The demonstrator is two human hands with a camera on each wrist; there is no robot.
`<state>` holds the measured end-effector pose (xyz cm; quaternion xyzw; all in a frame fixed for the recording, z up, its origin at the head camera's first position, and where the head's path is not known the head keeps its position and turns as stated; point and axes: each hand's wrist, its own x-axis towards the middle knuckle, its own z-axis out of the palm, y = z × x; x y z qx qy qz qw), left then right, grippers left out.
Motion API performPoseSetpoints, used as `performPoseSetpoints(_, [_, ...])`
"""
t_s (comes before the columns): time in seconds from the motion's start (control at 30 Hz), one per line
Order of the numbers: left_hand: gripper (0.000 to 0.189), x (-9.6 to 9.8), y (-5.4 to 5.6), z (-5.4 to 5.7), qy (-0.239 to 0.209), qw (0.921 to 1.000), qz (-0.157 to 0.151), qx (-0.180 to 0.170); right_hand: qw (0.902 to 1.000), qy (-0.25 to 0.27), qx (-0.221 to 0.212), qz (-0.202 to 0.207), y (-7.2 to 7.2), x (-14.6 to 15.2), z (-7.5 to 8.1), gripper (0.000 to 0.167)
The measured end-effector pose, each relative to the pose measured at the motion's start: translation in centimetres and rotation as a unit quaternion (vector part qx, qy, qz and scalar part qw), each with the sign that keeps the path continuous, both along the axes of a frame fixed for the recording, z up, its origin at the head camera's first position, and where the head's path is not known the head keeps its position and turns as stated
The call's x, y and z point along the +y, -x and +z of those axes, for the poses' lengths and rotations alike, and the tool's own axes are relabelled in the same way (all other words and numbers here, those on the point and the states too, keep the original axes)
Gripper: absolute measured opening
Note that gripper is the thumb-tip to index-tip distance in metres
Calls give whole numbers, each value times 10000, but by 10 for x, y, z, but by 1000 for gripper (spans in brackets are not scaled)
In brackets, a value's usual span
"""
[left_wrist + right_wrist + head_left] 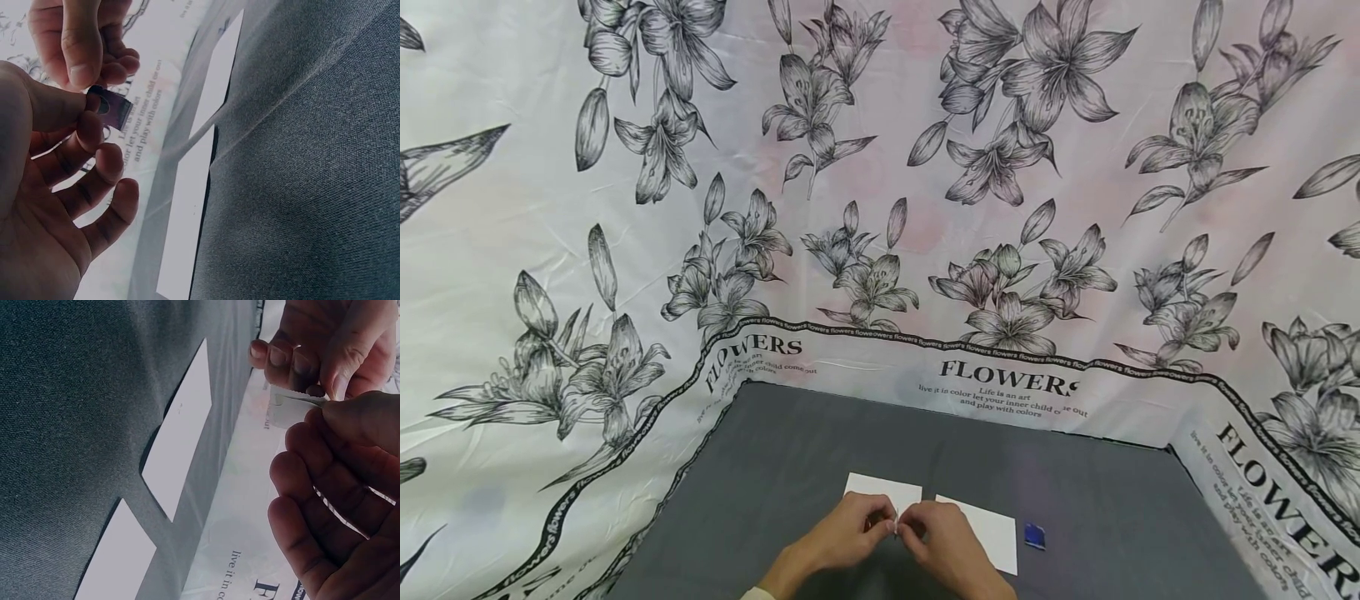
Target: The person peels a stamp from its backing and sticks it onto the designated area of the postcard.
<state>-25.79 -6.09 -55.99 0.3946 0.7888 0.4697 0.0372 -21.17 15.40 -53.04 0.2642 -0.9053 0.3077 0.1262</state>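
Note:
Both hands meet in front of the body in the head view, holding a small stamp (117, 111) between them. It shows dark purple on one face and, in the right wrist view, a pale back with a toothed edge; a thin line like a lifted layer runs along its top. My left hand (856, 529) pinches it between thumb and index finger, other fingers loosely bent. Opposite, my right hand (946, 540) pinches the same piece by its edge with thumb and index finger. Fingertips cover part of the stamp.
Two white cards lie on the dark grey cloth: one card (880, 486) behind the hands, another card (992, 536) to the right. Right of that lies a small blue square (1034, 536). A flower-printed curtain (865, 367) encloses the table's back and sides.

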Motion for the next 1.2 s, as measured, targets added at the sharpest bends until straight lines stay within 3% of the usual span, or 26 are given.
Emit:
performPoseSetpoints(0.37, [12,0,1,0,-43,10000,32,-79,9995,20,281,-151,-1,-1,0,12])
performPoseSetpoints(0.93, [12,0,2,0,37,9998,141,-146,9991,9,215,-353,-1,1,2,11])
performPoseSetpoints(1.2, [10,-1,1,-2,-33,9997,230,5,9985,-44,210,-509,-2,6,2,11])
